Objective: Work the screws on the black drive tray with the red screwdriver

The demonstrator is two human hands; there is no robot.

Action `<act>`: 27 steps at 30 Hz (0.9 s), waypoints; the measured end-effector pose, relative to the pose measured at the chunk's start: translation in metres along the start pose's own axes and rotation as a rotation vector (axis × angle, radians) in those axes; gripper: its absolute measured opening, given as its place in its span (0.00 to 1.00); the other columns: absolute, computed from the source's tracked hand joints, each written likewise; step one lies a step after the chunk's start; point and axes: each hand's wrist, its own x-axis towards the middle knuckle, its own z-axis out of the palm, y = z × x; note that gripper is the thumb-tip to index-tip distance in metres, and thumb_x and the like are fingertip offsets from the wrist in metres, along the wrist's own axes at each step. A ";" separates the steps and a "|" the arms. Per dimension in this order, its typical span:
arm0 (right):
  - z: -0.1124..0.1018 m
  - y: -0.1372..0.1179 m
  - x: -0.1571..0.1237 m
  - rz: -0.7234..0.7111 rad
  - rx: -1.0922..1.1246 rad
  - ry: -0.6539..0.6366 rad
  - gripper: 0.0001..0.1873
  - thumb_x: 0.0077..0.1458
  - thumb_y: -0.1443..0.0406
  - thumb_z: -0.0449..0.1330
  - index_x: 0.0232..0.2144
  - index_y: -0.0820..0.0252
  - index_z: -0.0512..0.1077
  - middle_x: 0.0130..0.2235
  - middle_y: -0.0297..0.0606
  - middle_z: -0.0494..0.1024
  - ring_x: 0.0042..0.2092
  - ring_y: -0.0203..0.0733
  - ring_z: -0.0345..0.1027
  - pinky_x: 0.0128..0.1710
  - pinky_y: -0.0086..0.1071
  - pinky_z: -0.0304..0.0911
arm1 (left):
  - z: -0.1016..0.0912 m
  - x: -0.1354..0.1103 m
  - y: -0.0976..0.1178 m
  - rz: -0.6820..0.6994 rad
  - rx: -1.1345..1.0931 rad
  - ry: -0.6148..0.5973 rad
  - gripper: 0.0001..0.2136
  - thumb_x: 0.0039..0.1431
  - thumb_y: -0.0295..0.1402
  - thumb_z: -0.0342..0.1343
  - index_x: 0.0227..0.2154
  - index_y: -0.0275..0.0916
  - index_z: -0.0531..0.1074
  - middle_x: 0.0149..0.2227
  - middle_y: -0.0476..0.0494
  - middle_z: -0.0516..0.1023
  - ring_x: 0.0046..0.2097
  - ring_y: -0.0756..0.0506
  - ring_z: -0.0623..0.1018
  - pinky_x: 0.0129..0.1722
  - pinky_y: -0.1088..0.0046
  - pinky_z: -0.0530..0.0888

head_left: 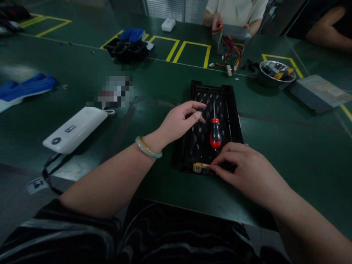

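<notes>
A black plastic tray with a ridged floor lies on the green table in front of me. Inside it rests a screwdriver with a stubby red and black handle, its shaft pointing away from me. My right hand pinches a small yellow-orange circuit board with dark parts on it, at the tray's near edge. Over the tray's left side hovers my left hand, fingers loosely spread and holding nothing. A pale bangle circles the left wrist.
A white power bank with a strap and a blue glove lie to the left. Farther back are a black bin, a metal bowl of parts and a grey metal case. Across the table, a person handles a wired metal box.
</notes>
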 end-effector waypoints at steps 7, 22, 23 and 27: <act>0.004 0.000 -0.001 -0.029 -0.026 0.010 0.01 0.55 0.65 0.66 0.30 0.54 0.78 0.35 0.31 0.76 0.39 0.38 0.70 0.42 0.36 0.64 | 0.000 0.000 0.000 -0.012 0.025 -0.009 0.15 0.65 0.29 0.52 0.53 0.36 0.70 0.38 0.44 0.81 0.41 0.48 0.80 0.44 0.70 0.72; 0.004 -0.003 0.000 0.032 0.001 -0.036 0.02 0.56 0.66 0.66 0.31 0.53 0.78 0.32 0.28 0.77 0.36 0.35 0.69 0.37 0.32 0.62 | 0.001 0.001 -0.004 -0.008 0.033 -0.030 0.15 0.64 0.28 0.52 0.54 0.35 0.70 0.38 0.44 0.81 0.42 0.49 0.80 0.48 0.68 0.72; 0.005 -0.003 0.000 0.032 -0.004 -0.039 0.02 0.56 0.66 0.65 0.31 0.53 0.78 0.32 0.28 0.77 0.36 0.35 0.70 0.37 0.32 0.62 | 0.001 0.001 -0.004 -0.006 0.037 -0.030 0.15 0.64 0.28 0.52 0.54 0.35 0.70 0.38 0.44 0.81 0.42 0.48 0.80 0.48 0.68 0.72; 0.007 -0.003 0.000 -0.013 -0.045 -0.018 0.02 0.56 0.67 0.65 0.32 0.54 0.77 0.33 0.29 0.77 0.37 0.36 0.70 0.38 0.33 0.63 | 0.001 0.001 -0.004 -0.001 0.049 -0.038 0.16 0.65 0.28 0.51 0.54 0.35 0.69 0.38 0.44 0.81 0.43 0.48 0.80 0.48 0.68 0.72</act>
